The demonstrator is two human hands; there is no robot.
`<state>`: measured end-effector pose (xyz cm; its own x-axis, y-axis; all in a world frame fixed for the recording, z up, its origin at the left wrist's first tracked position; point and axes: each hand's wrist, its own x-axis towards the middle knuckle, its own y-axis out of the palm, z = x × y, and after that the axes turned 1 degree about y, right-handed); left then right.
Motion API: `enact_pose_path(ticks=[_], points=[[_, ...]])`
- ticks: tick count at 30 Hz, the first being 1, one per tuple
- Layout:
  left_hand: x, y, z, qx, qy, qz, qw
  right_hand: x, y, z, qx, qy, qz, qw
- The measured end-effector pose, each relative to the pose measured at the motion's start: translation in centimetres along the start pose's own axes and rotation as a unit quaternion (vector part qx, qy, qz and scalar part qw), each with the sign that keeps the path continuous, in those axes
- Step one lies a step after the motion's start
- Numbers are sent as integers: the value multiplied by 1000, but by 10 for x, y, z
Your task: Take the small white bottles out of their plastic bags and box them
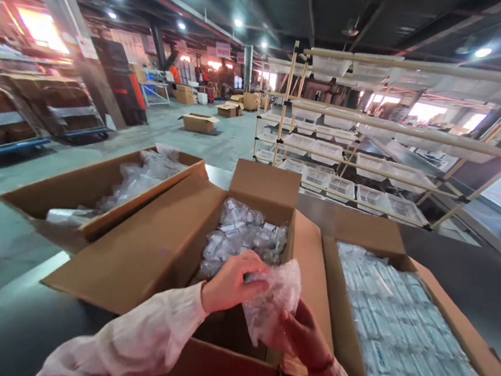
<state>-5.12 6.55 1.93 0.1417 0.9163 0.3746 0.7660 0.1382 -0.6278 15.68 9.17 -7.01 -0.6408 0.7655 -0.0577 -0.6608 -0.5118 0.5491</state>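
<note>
Between left hand [235,280] and right hand [308,336]: bubble-wrap pouch [273,302], fingers [254,265] grasping both sides; best squeezed lightly.
Beyond fingers: carton [264,182] of wrapped pieces [237,230]; avoid its walls.

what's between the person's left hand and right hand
In the head view, crumpled translucent plastic wrapping, held by both the left hand and right hand.

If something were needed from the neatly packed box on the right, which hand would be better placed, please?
Probably the right hand: it is nearer the packed box than the left hand, though both hold the bubble wrap.
</note>
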Motion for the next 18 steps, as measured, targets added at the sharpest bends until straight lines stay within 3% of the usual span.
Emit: enact_pose_path(ticks=[4, 6, 9, 12, 14, 18], points=[[-1, -10, -21, -43, 83, 1, 996, -19, -12, -3, -30, -19, -53, 998], [-4, -17, -31, -103, 92, 88, 986, -26, -11, -2, -45, -15, -50, 998], [-4, -26, -40, -133, -20, 265, 955, -35, 0, 1, -51, -12, -41, 998], [-3, -23, -40, -75, -88, 376, 919, -41, 11, 0, -66, -8, -45, 997], [-6, -13, -36, -45, -103, 383, 917, -42, 15, -7, -78, 4, -45, 996], [-20, 20, -26, -65, -178, 259, 947, -40, 12, -29, -91, -13, -98, 991]])
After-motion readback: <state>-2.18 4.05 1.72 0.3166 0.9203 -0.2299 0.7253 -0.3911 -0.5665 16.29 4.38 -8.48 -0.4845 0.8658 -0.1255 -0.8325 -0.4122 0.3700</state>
